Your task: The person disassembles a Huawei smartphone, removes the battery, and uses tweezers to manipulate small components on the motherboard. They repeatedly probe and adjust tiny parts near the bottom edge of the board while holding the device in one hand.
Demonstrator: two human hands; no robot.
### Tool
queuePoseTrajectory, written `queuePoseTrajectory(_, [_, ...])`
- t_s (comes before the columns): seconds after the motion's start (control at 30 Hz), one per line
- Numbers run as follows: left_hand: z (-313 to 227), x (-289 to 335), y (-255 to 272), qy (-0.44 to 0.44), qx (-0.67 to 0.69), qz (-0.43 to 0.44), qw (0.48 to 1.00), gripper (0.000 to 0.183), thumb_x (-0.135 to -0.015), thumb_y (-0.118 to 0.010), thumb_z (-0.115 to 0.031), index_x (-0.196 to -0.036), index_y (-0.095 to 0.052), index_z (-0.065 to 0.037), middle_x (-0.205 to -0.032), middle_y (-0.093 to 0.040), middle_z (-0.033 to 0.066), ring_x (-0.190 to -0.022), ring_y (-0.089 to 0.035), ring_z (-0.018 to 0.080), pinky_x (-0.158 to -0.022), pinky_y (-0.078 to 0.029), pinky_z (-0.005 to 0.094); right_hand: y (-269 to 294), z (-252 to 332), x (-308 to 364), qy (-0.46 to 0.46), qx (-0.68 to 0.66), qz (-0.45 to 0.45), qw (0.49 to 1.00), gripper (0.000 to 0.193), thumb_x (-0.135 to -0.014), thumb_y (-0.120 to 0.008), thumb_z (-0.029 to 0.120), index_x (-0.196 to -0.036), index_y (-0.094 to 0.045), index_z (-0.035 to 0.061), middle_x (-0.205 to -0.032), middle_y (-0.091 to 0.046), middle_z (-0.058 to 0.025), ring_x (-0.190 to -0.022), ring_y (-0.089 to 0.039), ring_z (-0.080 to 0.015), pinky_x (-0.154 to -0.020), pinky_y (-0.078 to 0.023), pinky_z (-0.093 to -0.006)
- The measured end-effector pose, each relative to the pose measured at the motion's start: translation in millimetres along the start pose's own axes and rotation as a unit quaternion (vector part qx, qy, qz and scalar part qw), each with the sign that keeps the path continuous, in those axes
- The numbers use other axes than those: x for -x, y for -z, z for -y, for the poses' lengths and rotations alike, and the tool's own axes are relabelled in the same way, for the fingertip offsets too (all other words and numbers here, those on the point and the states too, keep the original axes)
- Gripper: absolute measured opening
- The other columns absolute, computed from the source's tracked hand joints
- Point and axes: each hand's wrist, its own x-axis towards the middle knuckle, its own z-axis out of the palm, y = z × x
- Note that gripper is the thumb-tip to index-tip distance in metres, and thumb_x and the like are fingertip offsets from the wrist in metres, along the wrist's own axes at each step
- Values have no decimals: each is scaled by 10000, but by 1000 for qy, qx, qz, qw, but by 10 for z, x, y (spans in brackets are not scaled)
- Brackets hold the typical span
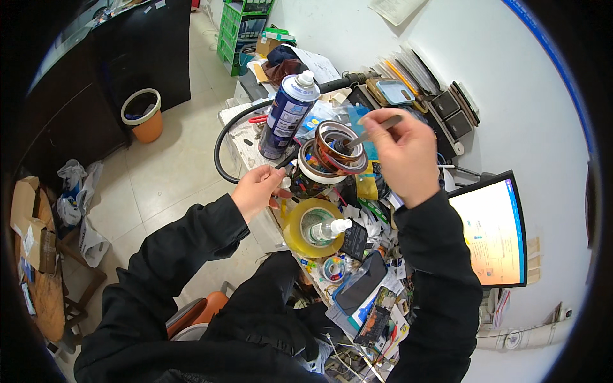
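A black top (185, 354) is fitting loosely, its long sleeves (440, 262) are wrinkling into folds and ending in cuffs (235, 220), while black trousers (269, 287) are showing below

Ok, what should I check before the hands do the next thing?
1. Right grip on the metal tool: ok, held.
2. Tool's tip touching something inside the brown tapes: cannot tell.
3. Left grip firm on the small white thing: cannot tell; it's at the fingertips.
4. Spray can standing up: ok.
5. Clear bottle standing inside the yellow tape: ok.
6. Desk tidy: not ok, crowded.
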Motion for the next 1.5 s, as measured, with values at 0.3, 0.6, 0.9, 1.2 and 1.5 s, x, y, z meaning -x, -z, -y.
queuePoseTrajectory(0.3, [-33,-113,-70,61,113,26,991,210,-1090,-523,-295,-1093,-528,-85,-987,-625,23,-946,-728,176,-606,-518,270,17,-449,120,-84,111,37,990,172,-850,-774,133,-981,-770,22,-733,-709,-99,-630,-668,-178,-629,-528,-309])
queuePoseTrajectory(0.6, [-326,144,-79,26,197,-45,979,202,-1056,-584,-265,-1060,-531,-70,-1042,-710,115,-558,-623,118,-424,-417,228,210,-733,412,-271,-102,-49,956,198,-944,-735,101,-1062,-747,-58,-968,-757,-99,-804,-681,-125,-745,-539,-274])
queuePoseTrajectory(0.9, [-968,502,-72,-44,107,-29,993,221,-1062,-575,-290,-1108,-559,-74,-1126,-720,138,-433,-496,88,-364,-274,195,220,-1025,429,-468,-256,-50,844,217,-981,-695,163,-1133,-664,10,-776,-526,38,-552,-422,-47,-406,-273,-208])
queuePoseTrajectory(1.2, [-453,120,-13,-1,24,-21,1000,296,-1048,-588,-342,-929,-567,-72,-777,-609,38,-392,-529,123,-341,-266,262,82,-780,317,-192,33,-84,977,234,-906,-754,166,-989,-755,-52,-889,-771,-134,-763,-719,-206,-738,-557,-332])
queuePoseTrajectory(1.5, [-266,23,84,-119,-210,-22,970,304,-1083,-519,-288,-1027,-572,6,-870,-620,57,-516,-660,150,-388,-460,253,-224,-46,124,48,246,-70,965,192,-925,-714,175,-1000,-758,4,-802,-738,-131,-672,-694,-206,-641,-521,-324])
